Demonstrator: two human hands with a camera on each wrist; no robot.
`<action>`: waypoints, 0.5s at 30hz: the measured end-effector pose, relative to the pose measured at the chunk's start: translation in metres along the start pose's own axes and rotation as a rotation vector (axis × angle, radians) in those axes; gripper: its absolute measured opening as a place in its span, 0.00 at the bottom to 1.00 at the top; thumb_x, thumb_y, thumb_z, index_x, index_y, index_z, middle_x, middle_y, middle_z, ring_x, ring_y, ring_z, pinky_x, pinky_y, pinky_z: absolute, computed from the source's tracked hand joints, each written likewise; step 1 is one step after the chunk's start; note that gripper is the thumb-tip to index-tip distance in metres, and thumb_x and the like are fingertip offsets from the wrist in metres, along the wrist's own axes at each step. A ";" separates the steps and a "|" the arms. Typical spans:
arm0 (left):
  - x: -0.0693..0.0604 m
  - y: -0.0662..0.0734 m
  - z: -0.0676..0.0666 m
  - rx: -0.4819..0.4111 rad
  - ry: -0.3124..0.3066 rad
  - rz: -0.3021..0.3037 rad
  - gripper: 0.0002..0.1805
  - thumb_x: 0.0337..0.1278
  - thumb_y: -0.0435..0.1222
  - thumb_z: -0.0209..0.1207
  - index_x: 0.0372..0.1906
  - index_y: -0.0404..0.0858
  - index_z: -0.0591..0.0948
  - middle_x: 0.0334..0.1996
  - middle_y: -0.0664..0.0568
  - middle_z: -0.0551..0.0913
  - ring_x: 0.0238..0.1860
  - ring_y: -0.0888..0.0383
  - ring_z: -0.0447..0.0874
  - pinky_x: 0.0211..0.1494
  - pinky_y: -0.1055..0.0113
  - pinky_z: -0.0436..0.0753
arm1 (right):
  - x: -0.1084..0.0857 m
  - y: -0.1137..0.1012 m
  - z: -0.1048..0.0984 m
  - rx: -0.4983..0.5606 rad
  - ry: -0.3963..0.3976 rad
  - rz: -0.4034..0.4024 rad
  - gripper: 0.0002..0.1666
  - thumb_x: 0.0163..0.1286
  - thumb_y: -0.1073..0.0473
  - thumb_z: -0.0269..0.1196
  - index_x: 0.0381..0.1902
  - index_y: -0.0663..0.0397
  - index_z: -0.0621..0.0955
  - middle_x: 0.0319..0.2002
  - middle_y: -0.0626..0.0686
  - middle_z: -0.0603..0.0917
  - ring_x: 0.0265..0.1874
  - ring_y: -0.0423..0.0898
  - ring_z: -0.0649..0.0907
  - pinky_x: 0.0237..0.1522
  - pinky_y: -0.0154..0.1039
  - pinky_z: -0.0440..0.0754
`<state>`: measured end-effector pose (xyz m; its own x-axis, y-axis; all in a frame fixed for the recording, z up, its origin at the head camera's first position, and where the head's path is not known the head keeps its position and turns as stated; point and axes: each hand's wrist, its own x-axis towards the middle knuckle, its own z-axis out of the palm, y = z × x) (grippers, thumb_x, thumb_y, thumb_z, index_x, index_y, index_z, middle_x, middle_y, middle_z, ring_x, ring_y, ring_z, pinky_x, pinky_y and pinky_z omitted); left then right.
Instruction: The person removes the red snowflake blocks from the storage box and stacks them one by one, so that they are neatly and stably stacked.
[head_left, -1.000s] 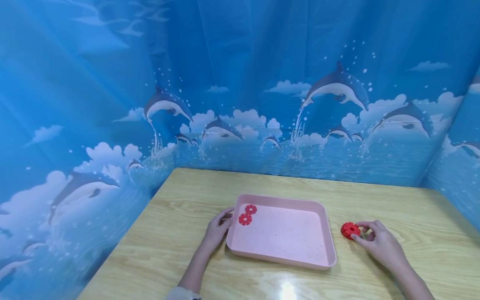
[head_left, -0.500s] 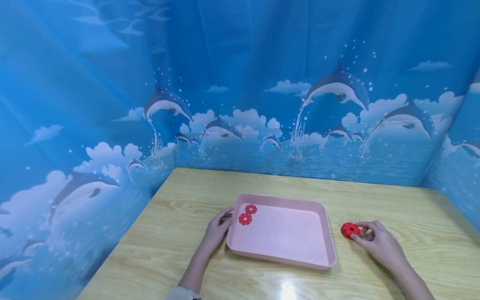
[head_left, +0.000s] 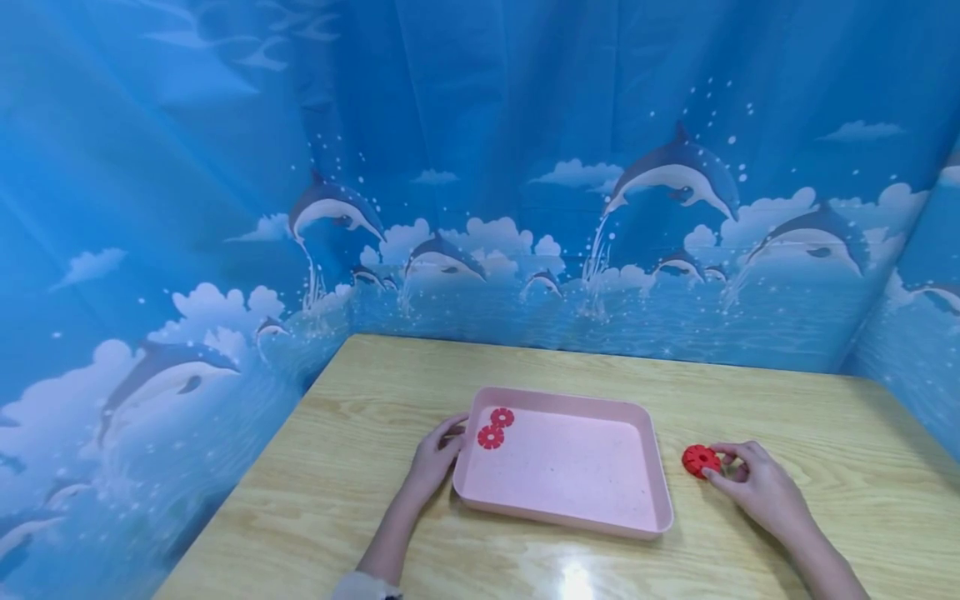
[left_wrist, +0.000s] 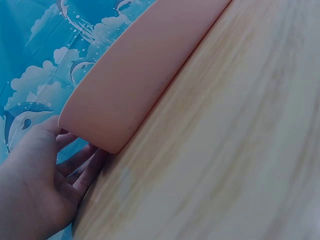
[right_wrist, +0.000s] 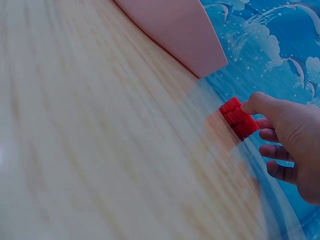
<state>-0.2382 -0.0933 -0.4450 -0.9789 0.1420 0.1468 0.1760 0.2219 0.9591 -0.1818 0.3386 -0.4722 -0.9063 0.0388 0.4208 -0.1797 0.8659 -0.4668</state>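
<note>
My right hand (head_left: 767, 492) pinches a short stack of red notched plastic discs (head_left: 700, 461) on the table, right of the pink tray (head_left: 660, 492). The right wrist view shows the thumb and index finger at the edge of the stacked discs (right_wrist: 238, 118), which stand against the tabletop; the other fingers stay off them. At the tray's left end my left hand (head_left: 433, 461) rests its fingers against the outer wall. In the left wrist view the thumb meets the rim of the tray (left_wrist: 135, 75). Two single red notched discs (head_left: 491, 437) lie flat inside, near its left wall.
The tray sits on a light wood-grain table (head_left: 405, 375). Behind and to both sides hangs a blue curtain (head_left: 480, 167) printed with dolphins and clouds, close to the table's back edge.
</note>
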 end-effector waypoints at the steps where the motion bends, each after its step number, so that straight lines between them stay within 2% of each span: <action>1: 0.001 -0.001 0.000 -0.003 0.000 -0.001 0.20 0.60 0.29 0.51 0.57 0.26 0.71 0.46 0.32 0.75 0.48 0.39 0.74 0.51 0.53 0.76 | 0.000 0.000 0.000 0.000 -0.003 0.003 0.21 0.50 0.60 0.71 0.41 0.63 0.81 0.30 0.47 0.74 0.22 0.36 0.71 0.19 0.32 0.69; 13: 0.002 -0.003 0.000 -0.008 -0.002 0.005 0.20 0.60 0.29 0.51 0.56 0.26 0.71 0.46 0.32 0.75 0.48 0.40 0.74 0.51 0.54 0.77 | 0.000 0.000 0.000 0.001 -0.020 0.015 0.21 0.51 0.58 0.70 0.43 0.63 0.80 0.31 0.48 0.74 0.23 0.35 0.71 0.19 0.33 0.69; 15: 0.006 -0.012 0.000 -0.014 -0.003 0.002 0.20 0.60 0.29 0.52 0.57 0.26 0.71 0.46 0.32 0.76 0.48 0.40 0.74 0.51 0.54 0.77 | 0.000 0.000 0.000 0.003 -0.019 0.015 0.21 0.51 0.58 0.70 0.43 0.63 0.80 0.31 0.48 0.74 0.23 0.35 0.71 0.20 0.33 0.70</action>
<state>-0.2462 -0.0949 -0.4558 -0.9781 0.1458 0.1483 0.1769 0.2084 0.9619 -0.1817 0.3383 -0.4717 -0.9161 0.0422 0.3987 -0.1669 0.8640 -0.4750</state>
